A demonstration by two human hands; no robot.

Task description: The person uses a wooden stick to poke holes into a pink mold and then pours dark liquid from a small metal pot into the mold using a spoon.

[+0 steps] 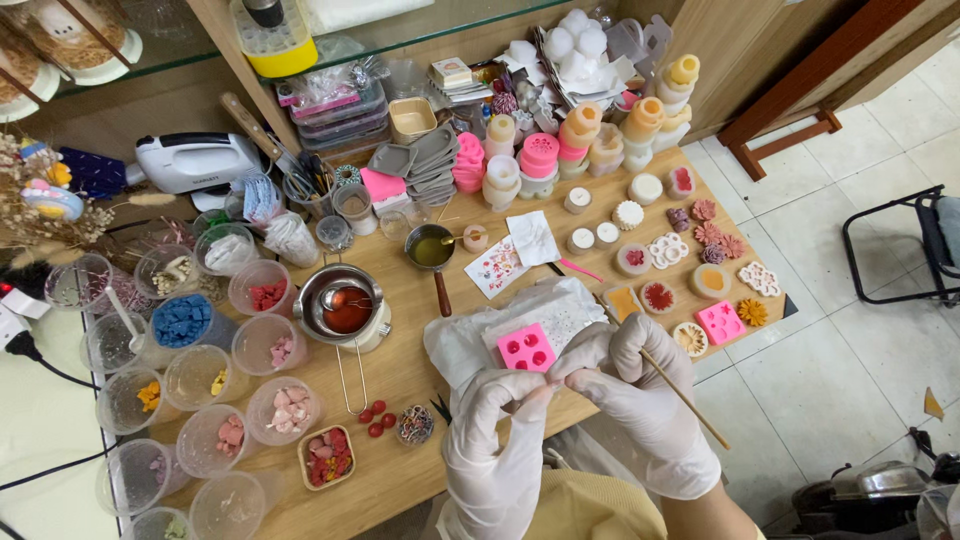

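Both my hands wear white gloves and meet just above the near edge of the wooden desk. My left hand has its grip pressed together, thumb and forefinger pinching something too small to make out. My right hand is closed around a thin wooden stick that slants away to my right, its fingertips touching those of the left hand. Just beyond them, a pink square silicone mould with round cavities lies on a crumpled white cloth. Further left stands a small metal melting pot of red wax.
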